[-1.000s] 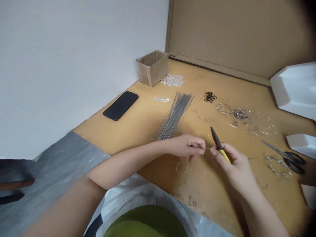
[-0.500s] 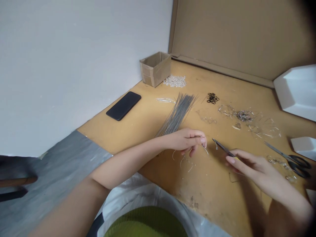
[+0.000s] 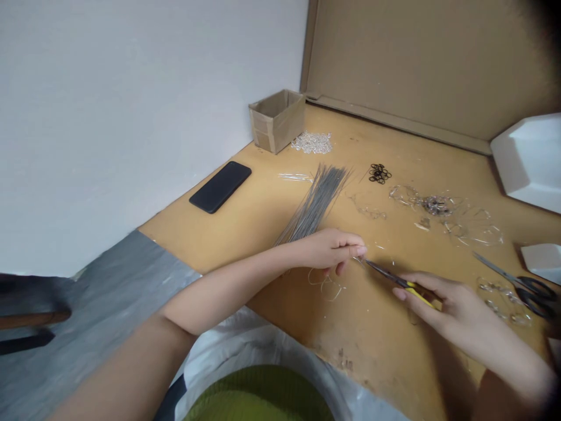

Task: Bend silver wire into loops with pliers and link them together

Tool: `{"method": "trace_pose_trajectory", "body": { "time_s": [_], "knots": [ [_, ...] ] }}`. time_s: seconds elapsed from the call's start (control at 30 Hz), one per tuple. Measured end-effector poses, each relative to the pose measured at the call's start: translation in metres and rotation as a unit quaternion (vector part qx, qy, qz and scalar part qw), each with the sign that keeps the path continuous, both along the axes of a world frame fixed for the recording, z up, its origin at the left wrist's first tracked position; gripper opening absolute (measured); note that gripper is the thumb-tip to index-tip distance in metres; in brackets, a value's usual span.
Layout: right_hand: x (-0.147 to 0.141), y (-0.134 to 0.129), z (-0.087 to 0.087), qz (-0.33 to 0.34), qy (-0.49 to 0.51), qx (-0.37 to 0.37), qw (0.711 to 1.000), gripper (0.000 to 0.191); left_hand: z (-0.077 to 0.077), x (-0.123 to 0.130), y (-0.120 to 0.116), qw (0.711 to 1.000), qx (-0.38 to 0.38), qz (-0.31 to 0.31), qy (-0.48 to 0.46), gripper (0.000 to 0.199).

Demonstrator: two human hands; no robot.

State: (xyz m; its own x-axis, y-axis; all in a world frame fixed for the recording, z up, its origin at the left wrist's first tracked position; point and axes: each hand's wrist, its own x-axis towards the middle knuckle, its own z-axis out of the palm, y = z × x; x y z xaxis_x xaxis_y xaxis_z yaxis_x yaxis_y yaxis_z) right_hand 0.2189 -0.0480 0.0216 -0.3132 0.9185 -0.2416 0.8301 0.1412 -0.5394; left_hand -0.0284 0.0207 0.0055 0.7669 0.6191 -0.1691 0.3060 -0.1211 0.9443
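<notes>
My left hand pinches a thin wire between thumb and fingertips, just below the bundle of grey wires. My right hand is closed round pliers with yellow handles. The dark tips of the pliers point left and reach the wire at my left fingertips; whether they grip it is too small to tell. Thin curved wire pieces hang or lie below my left hand.
A cardboard box, clear beads and a black phone are at the back left. Black rings, tangled wire pieces, scissors and white containers lie toward the right.
The pliers have moved left and a little down to my left fingertips, with my right hand following. The small looped wire seen at their tips is no longer there.
</notes>
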Motion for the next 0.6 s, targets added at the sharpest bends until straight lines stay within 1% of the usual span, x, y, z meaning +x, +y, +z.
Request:
{"method": "trace_pose_trajectory", "body": {
  "time_s": [0.1,0.3,0.37,0.5,0.53,0.6],
  "knots": [
    [0.0000,0.0000,-0.0040,0.021,-0.025,0.013,0.999,0.031,0.0000,0.0001,-0.0001,1.000,0.008,0.000,0.012,0.032],
    [-0.0016,-0.0028,-0.0059,-0.001,-0.070,0.078,0.994,0.032,-0.0004,-0.0004,-0.0006,0.999,0.032,0.006,0.022,0.032],
    [-0.0005,-0.0028,-0.0058,-0.004,-0.072,0.077,0.994,0.034,-0.0002,-0.0007,-0.0007,0.999,0.035,0.008,0.022,0.032],
    [-0.0015,-0.0019,-0.0048,-0.001,-0.056,0.041,0.998,0.032,0.0008,-0.0010,-0.0010,0.999,0.030,-0.008,0.008,0.033],
    [-0.0032,-0.0019,-0.0044,-0.001,-0.046,0.032,0.998,0.030,0.0010,-0.0009,-0.0012,0.999,0.028,-0.014,0.005,0.033],
    [-0.0077,-0.0021,-0.0040,-0.030,0.004,0.040,0.999,0.025,0.0008,-0.0008,-0.0015,0.999,0.021,-0.027,0.002,0.033]
  ]
}}
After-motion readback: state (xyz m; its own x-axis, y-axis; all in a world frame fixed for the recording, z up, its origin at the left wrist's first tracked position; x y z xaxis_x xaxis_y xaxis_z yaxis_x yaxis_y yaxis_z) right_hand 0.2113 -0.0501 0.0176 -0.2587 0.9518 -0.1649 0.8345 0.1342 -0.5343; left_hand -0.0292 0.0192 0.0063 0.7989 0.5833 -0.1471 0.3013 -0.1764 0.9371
